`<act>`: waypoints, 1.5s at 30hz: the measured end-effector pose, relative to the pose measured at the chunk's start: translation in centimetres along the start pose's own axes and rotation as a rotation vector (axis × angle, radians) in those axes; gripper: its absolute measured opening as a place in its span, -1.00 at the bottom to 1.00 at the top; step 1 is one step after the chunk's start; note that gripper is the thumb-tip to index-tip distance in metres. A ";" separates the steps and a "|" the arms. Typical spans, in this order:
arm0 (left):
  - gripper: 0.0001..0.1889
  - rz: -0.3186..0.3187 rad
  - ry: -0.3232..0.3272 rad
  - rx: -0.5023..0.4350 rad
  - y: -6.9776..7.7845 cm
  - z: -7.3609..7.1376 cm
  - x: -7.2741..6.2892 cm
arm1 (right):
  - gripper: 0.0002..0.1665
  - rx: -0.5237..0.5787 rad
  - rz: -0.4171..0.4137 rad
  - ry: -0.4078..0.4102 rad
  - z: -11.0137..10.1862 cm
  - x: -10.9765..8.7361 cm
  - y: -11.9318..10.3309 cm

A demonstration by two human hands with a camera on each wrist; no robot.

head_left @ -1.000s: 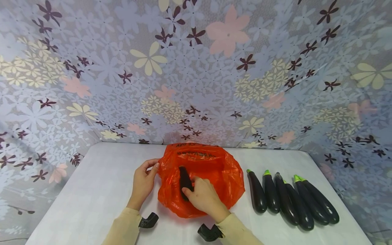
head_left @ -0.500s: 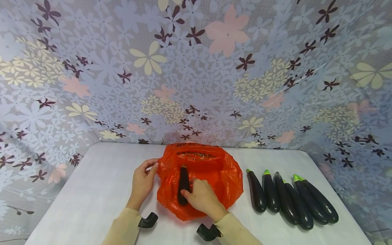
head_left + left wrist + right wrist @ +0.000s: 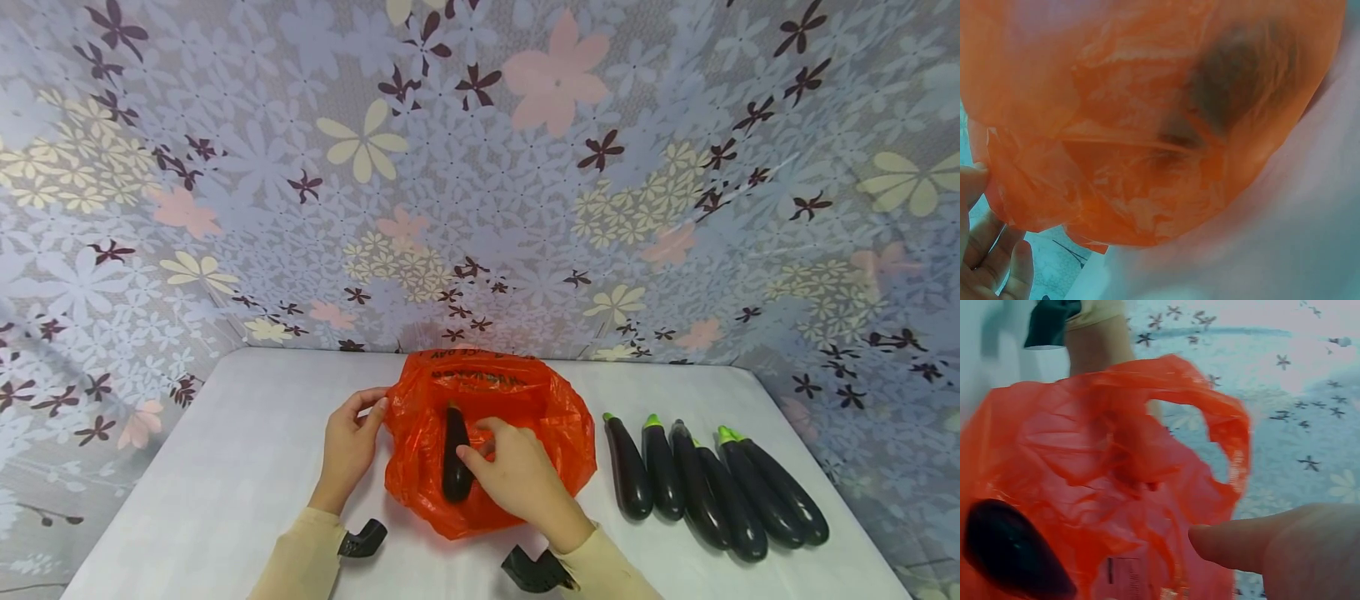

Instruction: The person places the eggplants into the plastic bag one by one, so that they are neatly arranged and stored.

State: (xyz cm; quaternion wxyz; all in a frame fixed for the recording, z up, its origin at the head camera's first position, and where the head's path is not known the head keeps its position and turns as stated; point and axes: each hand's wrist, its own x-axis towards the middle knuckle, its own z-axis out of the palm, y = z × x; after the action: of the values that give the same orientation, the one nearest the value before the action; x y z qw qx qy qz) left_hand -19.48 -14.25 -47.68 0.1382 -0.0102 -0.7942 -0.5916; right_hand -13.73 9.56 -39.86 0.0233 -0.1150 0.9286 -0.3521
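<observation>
The right hand (image 3: pixel 517 467) is hanging over the mouth of a red plastic carrier bag (image 3: pixel 558 462), its thumb and fingers loosely spread and gripping nothing. The dark eggplant (image 3: pixel 456 473) just beside its thumb is lying inside the bag, toward the left, with its rounded end pointing at the person; the head view alone is not settling whether the thumb tip is touching its skin. The left hand (image 3: pixel 348 450) is pinching the bag's left rim between thumb and fingers. The step in hand seems to be letting go of the eggplant within the bag, and the next move is probably calling for the right hand to lift clear without dragging the thin plastic.

Farther out, six more eggplants (image 3: pixel 701 500) are lying on the white table (image 3: pixel 247 467), right of the bag, their stem ends pointing away. Behind the table, floral cloth (image 3: pixel 480 183) is hanging.

The right wrist view is adding a handle loop (image 3: pixel 1236 444) and one straight digit standing apart from the eggplant. The left wrist view is showing the bag's outer side, where a dark shape (image 3: pixel 1229 81) is showing through, too blurred to identify.
</observation>
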 end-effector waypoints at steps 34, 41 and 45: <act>-0.78 -0.009 0.003 0.006 -0.3 0.0 -0.1 | -0.55 0.041 0.146 0.276 -8.0 -6.2 2.0; -0.78 -0.003 0.013 0.009 -0.5 0.1 0.1 | -0.46 -0.002 0.217 0.288 -8.9 -6.9 3.7; -0.78 0.008 0.015 -0.003 -0.5 0.1 0.1 | -0.43 -0.024 0.243 0.292 -9.3 -7.3 4.7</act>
State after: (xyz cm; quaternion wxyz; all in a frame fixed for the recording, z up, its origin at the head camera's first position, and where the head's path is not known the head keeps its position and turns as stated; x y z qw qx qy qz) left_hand -19.68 -14.30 -48.20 0.1465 -0.0091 -0.7924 -0.5921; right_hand -8.74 20.63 -36.26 -0.0709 0.0503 0.9333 -0.3484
